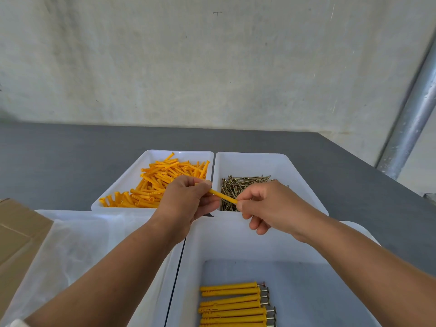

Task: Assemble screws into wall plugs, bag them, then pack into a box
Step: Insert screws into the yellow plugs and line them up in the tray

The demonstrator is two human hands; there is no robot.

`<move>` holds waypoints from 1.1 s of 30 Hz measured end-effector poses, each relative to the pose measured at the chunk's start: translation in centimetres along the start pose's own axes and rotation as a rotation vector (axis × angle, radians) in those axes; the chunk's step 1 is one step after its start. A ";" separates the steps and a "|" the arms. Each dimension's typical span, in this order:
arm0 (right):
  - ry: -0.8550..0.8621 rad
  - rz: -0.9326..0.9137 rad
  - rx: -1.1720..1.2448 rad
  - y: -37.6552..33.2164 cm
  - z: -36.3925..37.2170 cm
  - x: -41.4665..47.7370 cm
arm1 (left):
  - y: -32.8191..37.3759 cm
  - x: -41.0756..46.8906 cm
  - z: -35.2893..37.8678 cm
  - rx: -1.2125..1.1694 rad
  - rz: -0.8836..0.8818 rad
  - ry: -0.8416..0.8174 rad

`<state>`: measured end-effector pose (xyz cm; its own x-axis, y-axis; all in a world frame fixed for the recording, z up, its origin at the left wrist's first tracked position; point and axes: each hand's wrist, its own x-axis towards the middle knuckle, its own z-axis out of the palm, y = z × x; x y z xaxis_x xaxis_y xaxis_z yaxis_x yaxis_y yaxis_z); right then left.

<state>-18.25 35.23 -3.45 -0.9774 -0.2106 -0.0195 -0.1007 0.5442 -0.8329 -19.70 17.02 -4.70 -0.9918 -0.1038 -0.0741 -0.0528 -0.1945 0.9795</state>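
Observation:
My left hand (188,199) grips one end of a yellow wall plug (223,196), holding it slanted above the trays. My right hand (266,206) pinches the plug's other end between thumb and forefinger; any screw there is hidden by the fingers. Behind the hands, a white tray (153,156) holds a heap of loose yellow wall plugs (162,178). The white tray (278,161) beside it on the right holds a pile of brass screws (238,185). Several assembled plugs with screw heads showing (236,305) lie side by side in the near white tray (226,241).
A white tray (77,218) with clear plastic bags (77,251) sits at the near left. A cardboard box (18,234) juts in at the left edge. The grey table (70,161) meets a pale wall behind. A metal pipe (410,123) runs down the right side.

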 end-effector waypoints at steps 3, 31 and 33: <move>-0.097 0.045 -0.066 0.0 0.1 -0.1 | -0.2 0.1 0.0 0.086 0.021 0.009; -0.606 0.018 -1.050 1.4 2.9 -1.2 | -0.6 1.6 -1.6 0.351 0.227 0.215; -0.611 0.006 -1.064 1.5 2.9 -1.2 | -0.7 1.7 -1.6 0.379 0.240 0.225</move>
<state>-16.66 33.91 -6.26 -0.7590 -0.3965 -0.5165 -0.4782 0.8778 0.0290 -21.13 15.42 -5.77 -0.9338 -0.3178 0.1642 0.0941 0.2248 0.9698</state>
